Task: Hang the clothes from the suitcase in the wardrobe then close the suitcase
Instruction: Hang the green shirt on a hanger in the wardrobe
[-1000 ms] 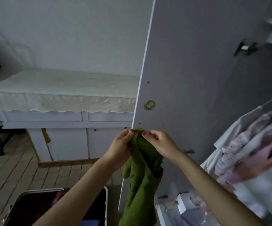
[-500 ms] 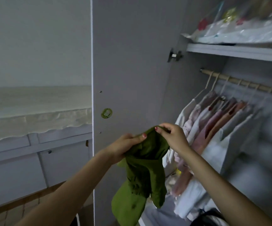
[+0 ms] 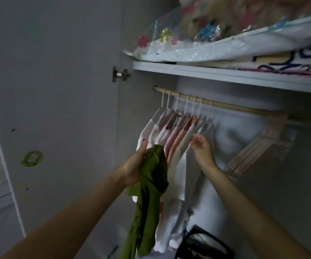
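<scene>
My left hand (image 3: 137, 165) grips a green garment (image 3: 149, 199) by its top, and the cloth hangs down in front of the open wardrobe. My right hand (image 3: 202, 148) is off the garment and reaches toward the hanging clothes (image 3: 171, 135), fingers loosely curled and holding nothing. White and pink clothes hang on hangers from a wooden rail (image 3: 225, 104). A bunch of bare wooden hangers (image 3: 259, 148) hangs at the rail's right. The suitcase is out of view.
The wardrobe door (image 3: 57, 109) stands open on the left with a green sticker (image 3: 32, 158). A shelf (image 3: 225, 75) above the rail carries bagged bedding (image 3: 225, 45). A dark bag (image 3: 203, 243) lies on the wardrobe floor.
The view has swung right into the wardrobe. My right hand let go of the green garment and moved up toward the hanging clothes; my left hand alone holds it now.
</scene>
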